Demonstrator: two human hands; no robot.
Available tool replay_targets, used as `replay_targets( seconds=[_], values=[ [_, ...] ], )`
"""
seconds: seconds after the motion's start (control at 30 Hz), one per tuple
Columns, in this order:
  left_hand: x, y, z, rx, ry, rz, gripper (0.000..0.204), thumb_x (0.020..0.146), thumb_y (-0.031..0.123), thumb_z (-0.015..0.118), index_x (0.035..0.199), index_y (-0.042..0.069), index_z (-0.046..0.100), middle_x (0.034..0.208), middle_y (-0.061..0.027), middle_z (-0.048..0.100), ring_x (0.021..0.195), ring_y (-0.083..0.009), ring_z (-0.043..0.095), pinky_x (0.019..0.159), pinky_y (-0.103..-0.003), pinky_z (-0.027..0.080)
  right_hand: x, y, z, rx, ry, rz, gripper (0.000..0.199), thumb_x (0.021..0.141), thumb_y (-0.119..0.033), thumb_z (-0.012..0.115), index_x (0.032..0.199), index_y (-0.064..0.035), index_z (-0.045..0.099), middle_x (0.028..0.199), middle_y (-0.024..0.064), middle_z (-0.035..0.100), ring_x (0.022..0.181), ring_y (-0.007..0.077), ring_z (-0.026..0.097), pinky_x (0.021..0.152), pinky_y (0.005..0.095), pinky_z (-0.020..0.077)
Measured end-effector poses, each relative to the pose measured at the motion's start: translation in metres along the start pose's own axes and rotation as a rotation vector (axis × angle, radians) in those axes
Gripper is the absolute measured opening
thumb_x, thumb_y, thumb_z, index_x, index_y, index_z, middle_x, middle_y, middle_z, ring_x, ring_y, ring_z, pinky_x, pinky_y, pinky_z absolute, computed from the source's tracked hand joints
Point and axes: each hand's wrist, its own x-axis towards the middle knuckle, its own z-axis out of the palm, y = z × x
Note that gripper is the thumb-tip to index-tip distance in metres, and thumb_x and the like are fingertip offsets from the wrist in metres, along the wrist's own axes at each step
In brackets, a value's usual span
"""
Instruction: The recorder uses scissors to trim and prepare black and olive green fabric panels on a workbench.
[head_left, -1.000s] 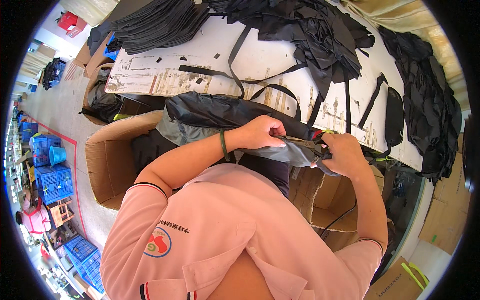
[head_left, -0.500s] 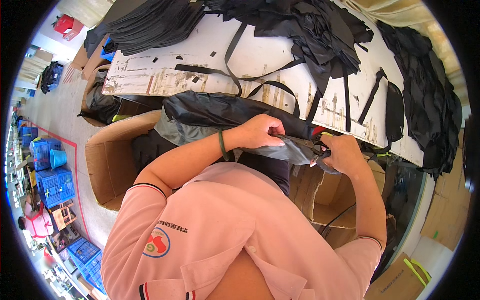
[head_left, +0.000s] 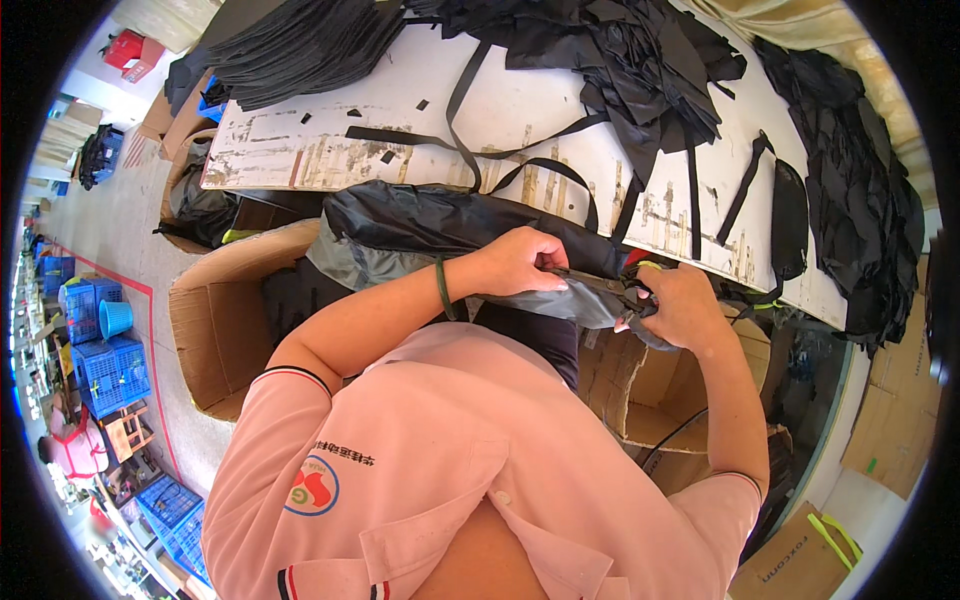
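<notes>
A long piece of black and grey fabric [head_left: 430, 228] hangs along the near edge of the white table, its shiny dark side up and grey lining folded toward me. My left hand [head_left: 517, 262] pinches its near edge between thumb and fingers. Further right, my right hand [head_left: 683, 306] is closed on the bunched end of the same fabric. Something dark shows between those fingers, too hidden to name. Bits of red and yellow-green lie just beyond the right fingertips.
The worn white table [head_left: 330, 150] carries a stack of black sheets [head_left: 300, 50], a heap of black fabric pieces [head_left: 640, 80] and loose black straps [head_left: 400, 136]. An open cardboard box [head_left: 215, 320] stands at left, another [head_left: 670, 395] below my right hand. Blue crates [head_left: 110, 375] stand far left.
Both hands keep their hold on the fabric in nearly the same place. The right hand has shifted very slightly; the view has moved a little.
</notes>
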Motion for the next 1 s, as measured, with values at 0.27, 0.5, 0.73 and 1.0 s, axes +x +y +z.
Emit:
replay_targets(
  seconds=[0.27,0.5,0.73,1.0],
  values=[
    [-0.001,-0.002,-0.001,0.020,-0.030,0.026,0.018,0.077,0.014,0.074,0.087,0.001,0.065,0.070,-0.0006,0.058,0.064,-0.0076,0.049,0.059,-0.024,0.043,-0.004,0.002,-0.003,-0.051,-0.013,0.010,0.030,0.059,-0.015,0.075,0.084,-0.0083,0.060,0.070,0.0118,0.064,0.071,0.0333,0.062,0.067,0.0410,0.0475],
    [-0.001,-0.003,-0.002,-0.006,-0.027,-0.003,0.022,0.074,0.016,0.075,0.086,0.000,0.066,0.071,-0.0042,0.061,0.064,-0.0108,0.053,0.060,-0.026,0.046,0.002,0.001,0.003,0.120,0.079,0.052,0.033,0.062,-0.016,0.076,0.088,-0.0087,0.057,0.073,0.0139,0.063,0.075,0.0366,0.061,0.069,0.0433,0.0474],
    [-0.003,-0.008,0.009,-0.011,0.031,0.064,0.022,0.074,0.018,0.076,0.088,0.005,0.067,0.077,-0.0100,0.065,0.072,-0.0201,0.062,0.068,-0.034,0.049,0.042,-0.043,0.044,0.827,0.237,-0.062,0.029,0.074,0.002,0.072,0.092,-0.0029,0.051,0.080,0.0085,0.057,0.077,0.0172,0.055,0.072,0.0274,0.0447],
    [-0.128,-0.025,-0.119,0.631,0.311,0.189,0.037,0.072,0.038,0.077,0.088,0.007,0.064,0.086,-0.0096,0.064,0.084,-0.0304,0.060,0.075,-0.040,0.047,0.051,-0.008,0.055,0.856,0.225,0.009,0.029,0.073,0.003,0.073,0.090,-0.0026,0.049,0.080,0.0031,0.055,0.073,0.0118,0.049,0.070,0.0251,0.0439]
  ],
)
